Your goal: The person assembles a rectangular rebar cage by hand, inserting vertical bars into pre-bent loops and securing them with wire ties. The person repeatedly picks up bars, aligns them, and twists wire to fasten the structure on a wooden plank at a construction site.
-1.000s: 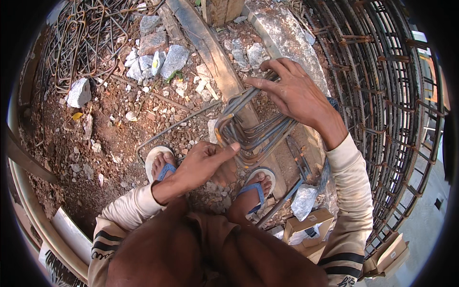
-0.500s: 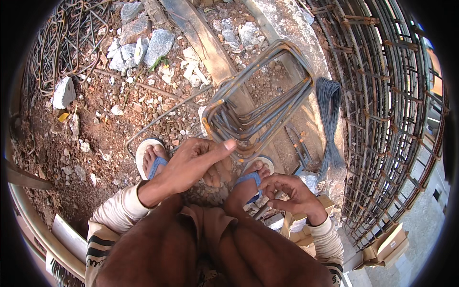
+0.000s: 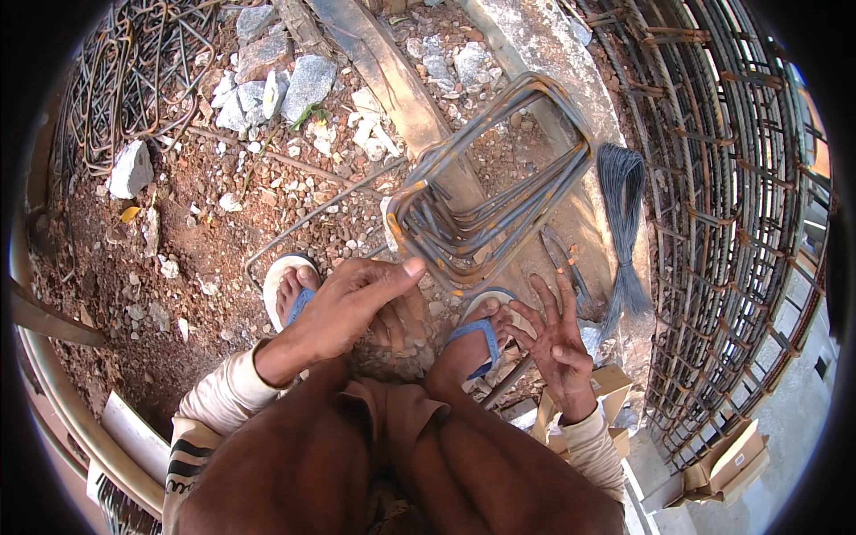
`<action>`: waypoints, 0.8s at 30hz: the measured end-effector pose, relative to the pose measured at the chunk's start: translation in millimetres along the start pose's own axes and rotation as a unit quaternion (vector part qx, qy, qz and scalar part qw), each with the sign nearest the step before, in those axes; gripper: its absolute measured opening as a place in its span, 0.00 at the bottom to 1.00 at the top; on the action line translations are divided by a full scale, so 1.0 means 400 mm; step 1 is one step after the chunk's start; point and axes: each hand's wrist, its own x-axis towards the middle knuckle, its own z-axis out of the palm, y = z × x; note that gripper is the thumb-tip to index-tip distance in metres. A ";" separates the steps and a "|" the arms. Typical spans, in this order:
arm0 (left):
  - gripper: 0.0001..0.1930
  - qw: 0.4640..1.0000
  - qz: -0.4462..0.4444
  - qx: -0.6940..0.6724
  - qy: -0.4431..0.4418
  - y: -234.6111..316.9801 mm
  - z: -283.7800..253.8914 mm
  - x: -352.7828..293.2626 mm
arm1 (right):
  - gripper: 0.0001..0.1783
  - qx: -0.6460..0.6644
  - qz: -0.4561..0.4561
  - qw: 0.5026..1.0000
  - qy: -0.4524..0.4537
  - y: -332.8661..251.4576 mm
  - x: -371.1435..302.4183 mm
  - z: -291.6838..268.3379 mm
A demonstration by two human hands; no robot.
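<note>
My left hand [image 3: 364,305] hovers over the gravel between my sandalled feet, thumb stretched out and fingers loosely apart, holding nothing that shows. To its right, my right hand [image 3: 563,349] is raised with its fingers spread, near my right foot, and nothing is in it. Just beyond both hands lies a stack of bent steel rebar stirrups [image 3: 526,218], rectangular and rust-marked. Pincers [image 3: 578,283] with orange marks lie past the right fingertips. A bundle of thin grey tie wire [image 3: 621,209] rests to the right of the stirrups.
A tall rebar cage [image 3: 713,178] curves along the right side. More stirrups [image 3: 134,80] are heaped at the far left. A wooden plank [image 3: 383,71], broken rocks [image 3: 309,87] and a bent rod [image 3: 312,218] lie ahead. An opened cardboard box [image 3: 727,464] stands at lower right.
My right hand has opened from curled fingers to spread ones, lifting a little away from me toward the pincers. The left hand stays nearly in place. The whole view has shifted slightly.
</note>
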 end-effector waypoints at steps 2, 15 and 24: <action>0.34 1.000 0.012 0.008 0.012 0.003 -0.023 -0.007 | 0.60 -0.042 0.006 0.999 -0.007 -0.007 0.010 0.005; 0.22 0.964 0.086 0.146 0.206 -0.040 -0.205 -0.068 | 0.23 -0.418 0.088 0.898 -0.109 0.042 0.049 0.060; 0.12 0.669 0.248 0.326 0.620 0.047 -0.548 -0.090 | 0.19 -0.517 0.021 0.851 -0.087 0.021 0.082 0.059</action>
